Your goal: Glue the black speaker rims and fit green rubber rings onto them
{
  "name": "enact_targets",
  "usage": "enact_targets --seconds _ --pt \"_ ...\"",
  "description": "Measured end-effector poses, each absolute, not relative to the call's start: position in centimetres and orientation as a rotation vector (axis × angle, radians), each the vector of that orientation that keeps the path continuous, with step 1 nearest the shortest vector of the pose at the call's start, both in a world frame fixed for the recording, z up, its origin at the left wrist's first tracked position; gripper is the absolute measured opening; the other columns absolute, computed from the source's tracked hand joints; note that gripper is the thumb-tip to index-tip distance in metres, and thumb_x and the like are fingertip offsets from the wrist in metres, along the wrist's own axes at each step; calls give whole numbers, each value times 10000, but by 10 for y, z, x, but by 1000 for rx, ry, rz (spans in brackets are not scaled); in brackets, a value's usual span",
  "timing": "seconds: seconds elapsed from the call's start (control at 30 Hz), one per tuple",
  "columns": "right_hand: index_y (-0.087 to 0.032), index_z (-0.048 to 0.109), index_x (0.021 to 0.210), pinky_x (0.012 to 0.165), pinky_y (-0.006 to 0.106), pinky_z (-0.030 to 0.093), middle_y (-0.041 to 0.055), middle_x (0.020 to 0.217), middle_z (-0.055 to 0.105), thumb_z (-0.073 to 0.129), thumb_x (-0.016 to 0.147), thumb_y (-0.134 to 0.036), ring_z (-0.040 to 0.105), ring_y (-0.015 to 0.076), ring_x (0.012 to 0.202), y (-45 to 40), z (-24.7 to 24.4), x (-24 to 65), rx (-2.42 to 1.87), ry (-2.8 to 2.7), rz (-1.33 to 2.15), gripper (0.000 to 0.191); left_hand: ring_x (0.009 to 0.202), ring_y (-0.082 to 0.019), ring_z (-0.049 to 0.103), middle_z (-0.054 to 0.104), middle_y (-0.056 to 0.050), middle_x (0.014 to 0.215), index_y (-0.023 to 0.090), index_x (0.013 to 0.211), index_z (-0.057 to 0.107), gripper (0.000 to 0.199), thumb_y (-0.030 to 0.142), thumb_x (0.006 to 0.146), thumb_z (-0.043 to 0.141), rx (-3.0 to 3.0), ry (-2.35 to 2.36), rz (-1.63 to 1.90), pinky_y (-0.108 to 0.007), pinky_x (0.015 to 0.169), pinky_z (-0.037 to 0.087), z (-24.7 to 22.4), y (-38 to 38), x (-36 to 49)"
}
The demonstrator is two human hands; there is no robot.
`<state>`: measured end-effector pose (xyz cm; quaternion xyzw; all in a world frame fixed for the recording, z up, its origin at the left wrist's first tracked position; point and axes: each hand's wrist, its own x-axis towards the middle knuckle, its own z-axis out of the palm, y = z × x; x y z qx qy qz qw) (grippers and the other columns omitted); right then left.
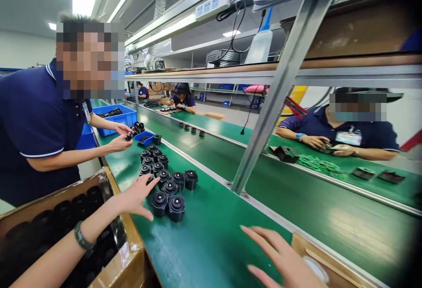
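My left hand (pixel 137 195) reaches over the green bench with its fingers spread, close beside a group of black cylindrical housings (pixel 169 187). Its fingertips overlap the nearest housings in view; whether they touch cannot be told. The housings stand upright in a cluster, each with a round stepped top and a light centre. Lower right, my right hand (pixel 280 255) hovers over the bench, fingers apart and nothing in them. Beside it lies an open cardboard box (pixel 325 257) with a round whitish item inside.
A large carton (pixel 128 253) of black parts stands below my left arm. At left, a co-worker's hands (pixel 120 140) hold a small black part near blue bins (pixel 123 116). A metal post (pixel 270 90) rises beside the green conveyor (pixel 211 147). Another person works opposite.
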<state>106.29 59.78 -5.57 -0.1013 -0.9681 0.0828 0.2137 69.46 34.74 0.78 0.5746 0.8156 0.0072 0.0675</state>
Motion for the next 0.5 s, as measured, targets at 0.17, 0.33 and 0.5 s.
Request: enact_targets --seconds 0.17,0.33,0.5 --pt "-224 406 1464 1131 442 330 153 1480 390 655 749 -681 346 318 1378 572 -4 893 -250 -2945 506 884 1435 -532 94 112 -314 1570 182 1547 119 1421 762 437 791 1723 2479 2 -733 1082 161 0 368 674" --pt "-242 447 1440 1091 517 285 185 1441 407 479 901 -627 310 355 1373 596 -9 801 -465 -2931 521 664 1426 -547 -94 -78 -325 1576 188 1548 -12 1516 821 403 752 1591 2397 -13 -771 1043 161 -7 367 647" --pt "-369 524 1368 981 501 363 136 1253 545 477 823 -757 435 347 1243 598 -25 779 -508 -3004 570 670 1370 -566 -228 -147 -332 1558 163 1549 36 1511 853 397 730 1673 2328 161 -773 1052 126 -26 368 654"
